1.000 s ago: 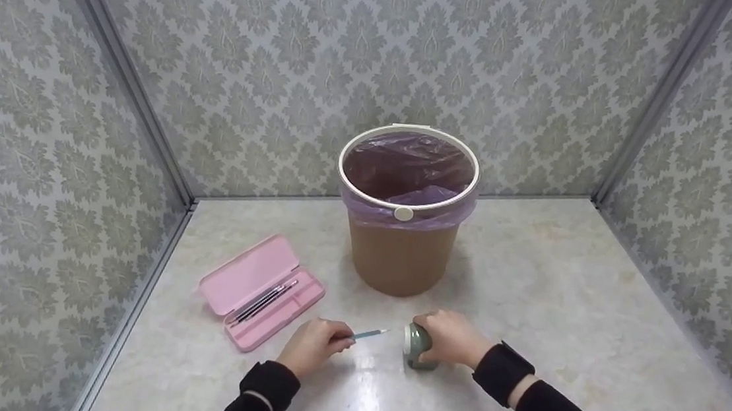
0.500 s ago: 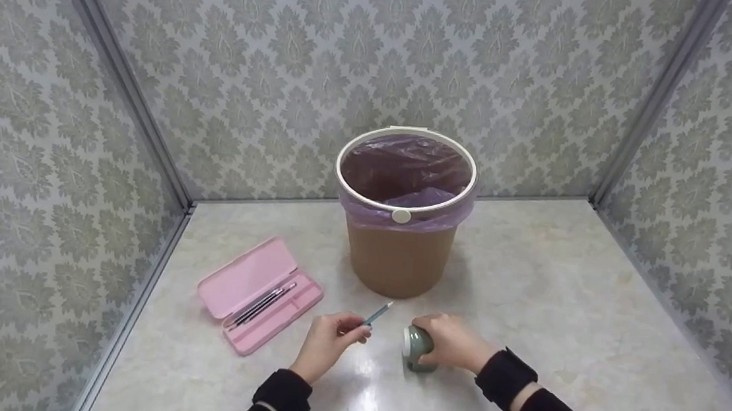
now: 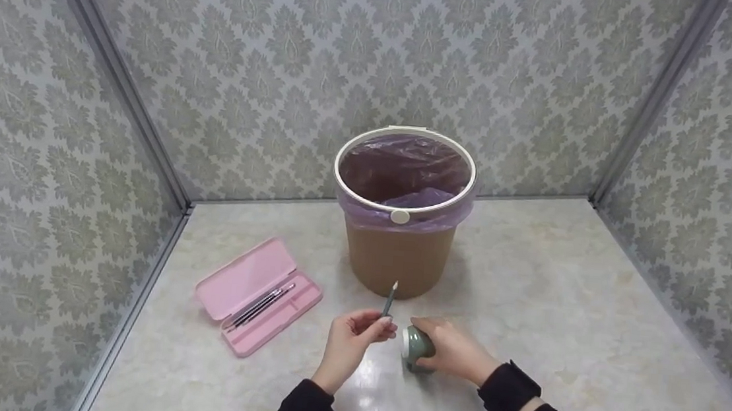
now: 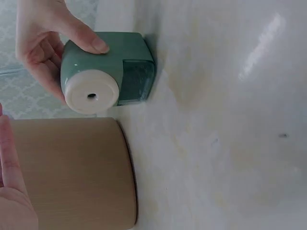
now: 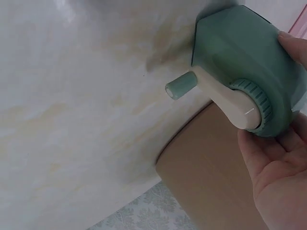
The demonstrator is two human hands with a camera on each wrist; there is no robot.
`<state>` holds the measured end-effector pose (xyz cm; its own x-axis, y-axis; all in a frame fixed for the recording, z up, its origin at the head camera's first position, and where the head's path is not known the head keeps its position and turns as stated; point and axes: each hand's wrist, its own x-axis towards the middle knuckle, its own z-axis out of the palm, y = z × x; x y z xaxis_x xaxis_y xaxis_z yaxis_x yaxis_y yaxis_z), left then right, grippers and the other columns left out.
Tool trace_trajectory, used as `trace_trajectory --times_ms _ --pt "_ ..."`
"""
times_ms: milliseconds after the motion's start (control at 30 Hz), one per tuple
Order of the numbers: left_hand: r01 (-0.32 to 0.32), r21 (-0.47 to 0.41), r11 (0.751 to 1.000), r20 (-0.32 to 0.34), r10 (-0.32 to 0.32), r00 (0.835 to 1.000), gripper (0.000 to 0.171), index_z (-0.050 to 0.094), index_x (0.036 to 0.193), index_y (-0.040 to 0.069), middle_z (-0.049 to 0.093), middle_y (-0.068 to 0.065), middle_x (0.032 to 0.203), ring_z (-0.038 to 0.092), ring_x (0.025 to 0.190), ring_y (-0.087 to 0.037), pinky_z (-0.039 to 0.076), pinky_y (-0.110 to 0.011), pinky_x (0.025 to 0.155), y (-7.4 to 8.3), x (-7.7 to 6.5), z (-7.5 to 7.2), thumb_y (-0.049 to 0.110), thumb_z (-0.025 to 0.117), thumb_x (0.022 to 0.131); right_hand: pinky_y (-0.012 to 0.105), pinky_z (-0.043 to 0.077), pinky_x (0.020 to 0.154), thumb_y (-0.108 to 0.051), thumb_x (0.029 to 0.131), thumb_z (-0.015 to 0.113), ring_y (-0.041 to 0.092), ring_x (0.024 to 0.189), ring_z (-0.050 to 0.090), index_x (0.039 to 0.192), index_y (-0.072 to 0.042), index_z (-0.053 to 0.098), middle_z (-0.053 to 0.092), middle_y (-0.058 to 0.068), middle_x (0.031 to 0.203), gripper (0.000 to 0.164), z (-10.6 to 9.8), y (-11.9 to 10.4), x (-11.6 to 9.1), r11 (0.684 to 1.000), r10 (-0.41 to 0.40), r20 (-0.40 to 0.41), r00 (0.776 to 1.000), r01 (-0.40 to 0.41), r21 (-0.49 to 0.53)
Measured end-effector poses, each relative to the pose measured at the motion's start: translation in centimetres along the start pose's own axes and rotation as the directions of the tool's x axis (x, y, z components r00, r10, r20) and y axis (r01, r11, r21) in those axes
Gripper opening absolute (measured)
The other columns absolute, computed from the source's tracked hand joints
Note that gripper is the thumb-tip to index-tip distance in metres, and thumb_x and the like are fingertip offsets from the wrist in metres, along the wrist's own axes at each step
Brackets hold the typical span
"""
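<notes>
In the head view my left hand (image 3: 354, 340) pinches a blue-green pencil (image 3: 389, 299) between thumb and fingers, its pale tip pointing up and away. My right hand (image 3: 459, 354) grips a green crank pencil sharpener (image 3: 420, 348) that stands on the table. The sharpener's round cream face (image 4: 91, 91), with a small dark hole, shows in the left wrist view beside a clear dark shavings drawer (image 4: 136, 81). On the opposite side, the right wrist view shows a cream crank (image 5: 229, 98) with a green knob (image 5: 182, 86). Only part of the left hand appears in its own wrist view.
A brown bin (image 3: 398, 255) lined with a purple bag (image 3: 417, 220) stands behind the hands. To the left lies an open pink pencil case (image 3: 250, 278) with several dark pencils (image 3: 262, 306) in it. Patterned walls (image 3: 418, 58) enclose the table (image 3: 545, 281) at the back and sides.
My left hand has moved right and a little away from me, close to the sharpener. The pencil has swung from pointing right to pointing away. The right hand has kept hold of the sharpener.
</notes>
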<state>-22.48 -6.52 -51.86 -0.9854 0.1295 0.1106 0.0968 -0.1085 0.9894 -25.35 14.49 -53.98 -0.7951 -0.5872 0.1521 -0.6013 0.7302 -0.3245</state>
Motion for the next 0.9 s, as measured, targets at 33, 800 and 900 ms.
trace_trajectory --times_ms 33,800,900 --pt "0.0 -0.012 1.0 -0.006 0.0 1.0 0.027 0.063 0.099 -0.007 0.071 -0.018 0.088 0.071 0.076 -0.019 0.056 -0.035 0.075 -0.2 0.0 0.1 0.015 0.065 0.084 0.039 0.048 0.09 -0.029 0.069 0.078 0.026 0.107 0.061 0.126 -0.003 0.052 0.063 0.012 0.12 0.068 0.1 0.0 -0.1 1.0 0.009 -0.004 1.0 -0.008 0.01" --pt "0.042 -0.089 0.995 -0.063 -0.047 0.997 0.031 0.063 0.103 -0.005 0.072 -0.013 0.089 0.071 0.078 -0.016 0.056 -0.03 0.074 -1.0 -0.2 1.3 0.019 0.064 0.085 0.026 0.053 0.083 -0.02 0.074 0.075 0.013 0.093 0.069 0.099 -0.016 0.072 0.073 -0.004 0.097 0.025 -1.5 -3.7 -0.4 0.807 0.318 -0.466 0.826 0.023 0.59" --pt "0.028 -0.108 0.994 -0.052 -0.033 0.998 0.029 0.062 0.103 -0.005 0.072 -0.012 0.089 0.071 0.078 -0.015 0.056 -0.03 0.074 -1.0 -0.3 1.6 0.018 0.064 0.085 0.023 0.052 0.083 -0.03 0.074 0.074 0.009 0.093 0.068 0.098 -0.018 0.073 0.073 -0.007 0.095 0.027 -1.7 -4.8 -0.2 0.737 0.399 -0.436 0.807 0.001 0.676"
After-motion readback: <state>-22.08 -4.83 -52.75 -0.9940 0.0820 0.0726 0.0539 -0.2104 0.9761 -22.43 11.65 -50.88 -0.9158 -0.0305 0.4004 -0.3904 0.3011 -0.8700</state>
